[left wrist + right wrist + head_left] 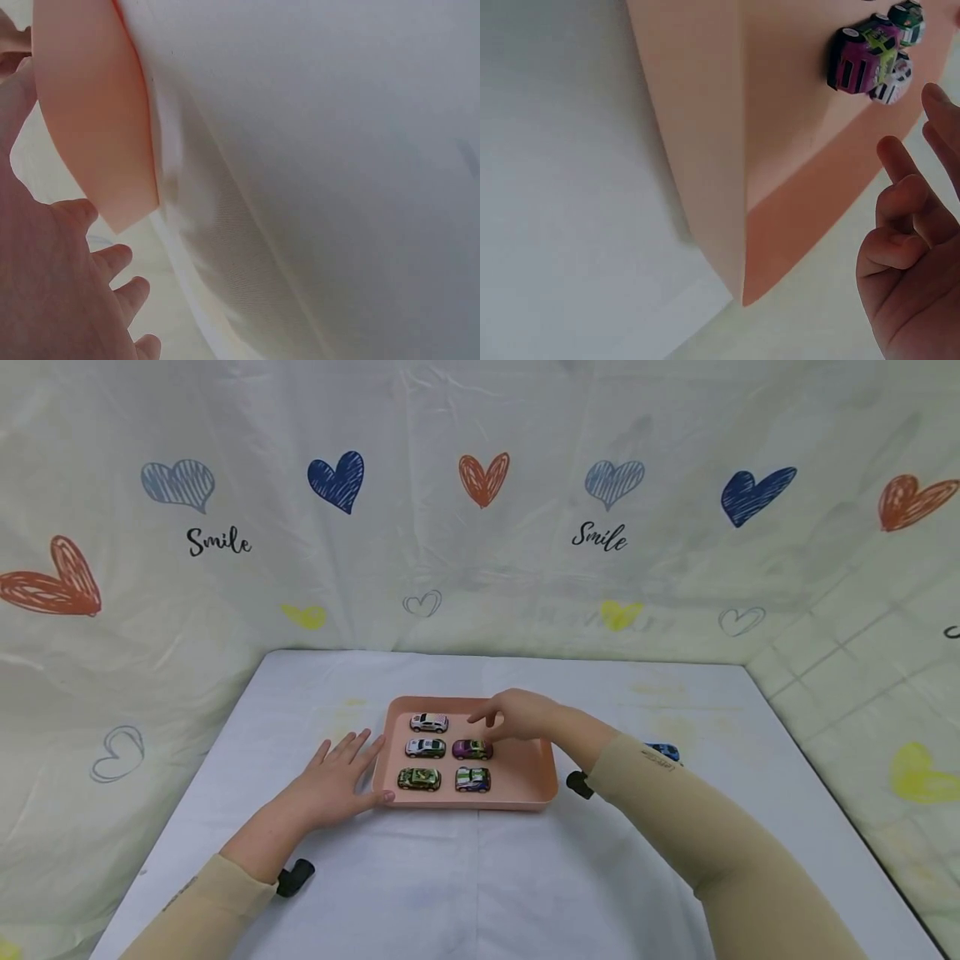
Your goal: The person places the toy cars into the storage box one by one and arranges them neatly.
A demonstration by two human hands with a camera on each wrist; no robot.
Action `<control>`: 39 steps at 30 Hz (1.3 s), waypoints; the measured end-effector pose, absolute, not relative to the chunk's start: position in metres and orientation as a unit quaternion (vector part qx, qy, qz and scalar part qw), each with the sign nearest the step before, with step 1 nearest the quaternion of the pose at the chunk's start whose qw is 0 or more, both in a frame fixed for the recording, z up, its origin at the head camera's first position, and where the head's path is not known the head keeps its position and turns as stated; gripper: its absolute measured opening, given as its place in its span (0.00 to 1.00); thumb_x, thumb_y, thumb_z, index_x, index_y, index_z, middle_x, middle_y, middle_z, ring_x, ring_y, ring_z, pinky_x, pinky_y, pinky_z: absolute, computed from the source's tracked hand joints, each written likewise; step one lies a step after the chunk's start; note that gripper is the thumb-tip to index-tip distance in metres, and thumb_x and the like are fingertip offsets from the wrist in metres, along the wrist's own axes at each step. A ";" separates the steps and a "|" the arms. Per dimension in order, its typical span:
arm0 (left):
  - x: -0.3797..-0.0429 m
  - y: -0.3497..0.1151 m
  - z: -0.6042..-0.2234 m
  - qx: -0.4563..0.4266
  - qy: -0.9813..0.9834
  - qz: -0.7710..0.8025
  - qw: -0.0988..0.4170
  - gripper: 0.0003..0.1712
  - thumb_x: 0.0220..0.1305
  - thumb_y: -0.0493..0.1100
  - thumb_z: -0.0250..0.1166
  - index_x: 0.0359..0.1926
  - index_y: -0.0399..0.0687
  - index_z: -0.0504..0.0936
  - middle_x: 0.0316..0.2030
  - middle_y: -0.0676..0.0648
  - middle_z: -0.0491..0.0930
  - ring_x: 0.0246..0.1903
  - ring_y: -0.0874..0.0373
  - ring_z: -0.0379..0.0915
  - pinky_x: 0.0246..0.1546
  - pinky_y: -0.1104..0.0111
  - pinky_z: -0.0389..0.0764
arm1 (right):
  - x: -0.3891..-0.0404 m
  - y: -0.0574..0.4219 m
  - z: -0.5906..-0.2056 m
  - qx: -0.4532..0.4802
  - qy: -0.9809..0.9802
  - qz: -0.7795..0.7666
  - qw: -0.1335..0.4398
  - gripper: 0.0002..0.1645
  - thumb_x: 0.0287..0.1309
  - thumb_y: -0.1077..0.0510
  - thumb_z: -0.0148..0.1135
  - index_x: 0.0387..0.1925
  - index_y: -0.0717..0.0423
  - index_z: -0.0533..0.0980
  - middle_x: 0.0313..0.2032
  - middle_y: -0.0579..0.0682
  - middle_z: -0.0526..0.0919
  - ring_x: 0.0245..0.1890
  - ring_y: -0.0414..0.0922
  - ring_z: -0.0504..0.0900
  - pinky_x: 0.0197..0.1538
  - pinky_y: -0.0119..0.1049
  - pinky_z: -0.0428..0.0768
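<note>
A pink tray (521, 781) holds several toy cars in two columns. On its left are a white car (429, 723), a white-and-green car (425, 748) and a green patterned car (419, 779). Beside them stand a purple-and-yellow car (472, 749) and a white, green and blue car (473, 779). My left hand (333, 785) spreads its fingers along the tray's left side, thumb at the near-left corner. Above the tray's far right part, my right hand (521, 713) hovers near the purple car; thumb and index stand apart with nothing between them, other fingers partly bent in the right wrist view.
A blue toy car (664, 750) lies on the white-covered table (450, 877) to the right, partly hidden by the right sleeve (697, 810). Behind the table hangs a pale sheet (525, 568) printed with hearts.
</note>
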State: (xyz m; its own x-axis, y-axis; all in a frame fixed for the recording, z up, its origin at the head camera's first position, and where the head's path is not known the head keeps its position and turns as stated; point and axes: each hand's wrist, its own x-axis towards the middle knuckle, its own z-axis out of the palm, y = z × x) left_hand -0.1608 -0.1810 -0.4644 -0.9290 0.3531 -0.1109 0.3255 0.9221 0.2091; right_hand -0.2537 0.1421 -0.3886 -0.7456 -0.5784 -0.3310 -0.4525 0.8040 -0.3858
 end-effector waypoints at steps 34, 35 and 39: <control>-0.161 -0.182 -0.467 0.173 0.977 0.094 0.081 0.60 0.57 0.81 0.53 0.79 0.53 0.50 0.77 0.41 0.48 0.76 0.40 0.40 0.72 0.40 0.39 | -0.213 0.267 -0.389 -0.213 0.938 -0.215 0.170 0.23 0.60 0.49 0.70 0.57 0.45 0.82 0.49 0.51 0.83 0.34 0.44 0.76 0.36 0.37 0.79; -0.161 -0.182 -0.466 0.176 0.976 0.098 0.080 0.60 0.57 0.81 0.53 0.79 0.52 0.50 0.77 0.40 0.48 0.75 0.39 0.41 0.72 0.39 0.39 | -0.211 0.272 -0.391 -0.213 0.937 -0.215 0.174 0.23 0.60 0.49 0.70 0.57 0.46 0.82 0.49 0.51 0.83 0.35 0.44 0.76 0.36 0.37 0.79; -0.161 -0.182 -0.465 0.177 0.976 0.096 0.080 0.60 0.57 0.82 0.52 0.79 0.52 0.49 0.77 0.40 0.48 0.75 0.39 0.40 0.72 0.40 0.39 | -0.202 0.291 -0.395 -0.206 0.936 -0.214 0.186 0.22 0.59 0.51 0.70 0.56 0.47 0.82 0.49 0.51 0.83 0.39 0.44 0.78 0.39 0.37 0.79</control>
State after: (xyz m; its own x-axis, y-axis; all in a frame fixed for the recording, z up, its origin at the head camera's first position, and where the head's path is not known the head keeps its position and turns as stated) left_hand -0.1608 -0.1825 -0.4652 -0.9245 0.3609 -0.1225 0.3301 0.9189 0.2160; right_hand -0.2023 0.2908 -0.3954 -0.8458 -0.4658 -0.2601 -0.3063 0.8232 -0.4780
